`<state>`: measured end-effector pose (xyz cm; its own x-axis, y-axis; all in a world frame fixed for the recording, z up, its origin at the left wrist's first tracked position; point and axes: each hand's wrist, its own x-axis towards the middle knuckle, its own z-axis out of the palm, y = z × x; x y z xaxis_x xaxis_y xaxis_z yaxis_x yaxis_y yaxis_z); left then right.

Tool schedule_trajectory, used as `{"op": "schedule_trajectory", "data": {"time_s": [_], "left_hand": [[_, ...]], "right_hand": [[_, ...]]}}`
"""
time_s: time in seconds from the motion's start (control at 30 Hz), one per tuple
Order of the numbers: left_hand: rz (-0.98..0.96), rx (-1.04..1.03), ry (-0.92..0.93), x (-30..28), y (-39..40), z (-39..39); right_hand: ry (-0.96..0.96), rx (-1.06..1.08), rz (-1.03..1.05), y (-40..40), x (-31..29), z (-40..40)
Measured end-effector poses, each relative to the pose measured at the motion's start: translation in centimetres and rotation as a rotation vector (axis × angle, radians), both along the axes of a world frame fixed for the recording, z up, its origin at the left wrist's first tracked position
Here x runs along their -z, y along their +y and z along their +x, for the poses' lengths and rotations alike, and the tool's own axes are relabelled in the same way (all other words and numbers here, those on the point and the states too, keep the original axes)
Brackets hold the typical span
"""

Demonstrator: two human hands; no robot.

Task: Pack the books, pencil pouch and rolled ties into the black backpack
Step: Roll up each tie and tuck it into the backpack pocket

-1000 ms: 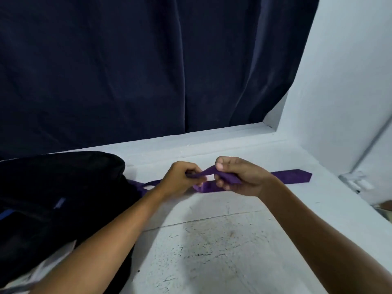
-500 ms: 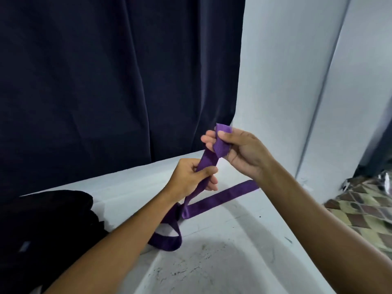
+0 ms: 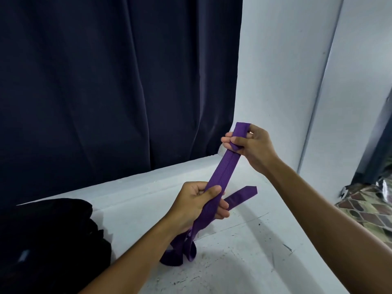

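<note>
A purple tie (image 3: pixel 223 170) stretches taut between both my hands above the white table (image 3: pixel 244 251). My right hand (image 3: pixel 252 145) pinches its folded upper end, raised high. Lower down, my left hand (image 3: pixel 199 203) grips the tie's middle. Below that hand the tie hangs in a loop on the table, and its pointed end (image 3: pixel 244 193) lies flat behind my left hand. The black backpack (image 3: pixel 48 240) sits at the left edge of the table, partly out of frame. Books, pencil pouch and other ties are not visible.
A dark navy curtain (image 3: pixel 106 81) hangs behind the table. A white wall (image 3: pixel 286 71) rises at the right, with patterned floor tiles (image 3: pixel 369 211) beyond the table's right edge.
Both hands lifted the tie off the table; my right hand has risen further and pulled the upper end away from my left hand. The view has swung up and right.
</note>
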<state>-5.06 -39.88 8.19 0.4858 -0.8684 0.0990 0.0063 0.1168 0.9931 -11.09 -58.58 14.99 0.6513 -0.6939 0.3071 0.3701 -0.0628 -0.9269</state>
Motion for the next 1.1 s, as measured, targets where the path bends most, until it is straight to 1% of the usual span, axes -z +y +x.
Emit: {"op": "schedule_trajectory", "data": {"time_s": [0.1,0.17,0.23,0.3,0.37,0.4,0.43,0.53,0.6,0.67,0.73,0.8,0.83,0.9,0.97,1.03,1.1], "left_hand": [[0.006,0.006,0.031,0.5,0.4,0.1],[-0.003,0.025,0.048,0.6,0.6,0.0],[-0.014,0.017,0.047,0.2,0.7,0.0],[-0.007,-0.047,0.005,-0.5,0.8,0.7],[0.02,-0.123,-0.038,-1.8,1.0,2.1],[0.042,-0.148,-0.051,-2.7,1.1,3.0],[0.063,-0.163,-0.057,-3.7,1.2,3.9],[0.183,-0.151,-0.122,-6.2,1.2,6.9],[0.275,-0.112,-0.202,-7.3,1.1,8.7],[0.337,-0.055,-0.266,-8.0,0.9,10.1],[0.364,-0.015,-0.301,-8.4,0.6,11.1],[0.344,0.034,-0.29,-8.0,0.4,12.2],[0.308,0.09,-0.26,-7.4,0.2,12.7],[0.191,0.26,-0.161,-5.3,0.1,13.9],[0.128,0.375,-0.121,-3.2,0.1,14.5],[0.112,0.379,-0.167,-1.6,0.1,14.6],[0.105,0.31,-0.204,-1.0,0.3,14.8]], "right_hand": [[0.002,0.009,-0.02,-0.9,0.7,0.3],[0.001,0.005,-0.082,-1.4,1.4,0.6],[0.065,-0.001,-0.261,-2.0,2.4,0.8],[0.202,-0.007,-0.522,-2.8,3.3,1.0],[0.358,-0.1,-0.697,-3.3,3.5,0.8],[0.429,-0.176,-0.735,-3.3,3.4,0.6],[0.496,-0.263,-0.727,-3.0,3.2,0.3],[0.674,-0.507,-0.564,-0.9,2.6,-0.6],[0.766,-0.626,-0.556,0.4,2.2,-0.9],[0.816,-0.746,-0.564,1.5,2.0,-1.0],[0.818,-0.894,-0.506,2.3,1.8,-1.0],[0.742,-1.039,-0.4,2.9,1.7,-1.1],[0.677,-1.076,-0.34,3.0,1.6,-1.2],[0.526,-1.041,-0.189,3.2,1.2,-1.3],[0.404,-0.907,-0.077,2.9,0.6,-1.3],[0.371,-0.776,-0.049,2.3,0.1,-1.4],[0.406,-0.7,-0.06,1.6,-0.3,-1.6]]}}
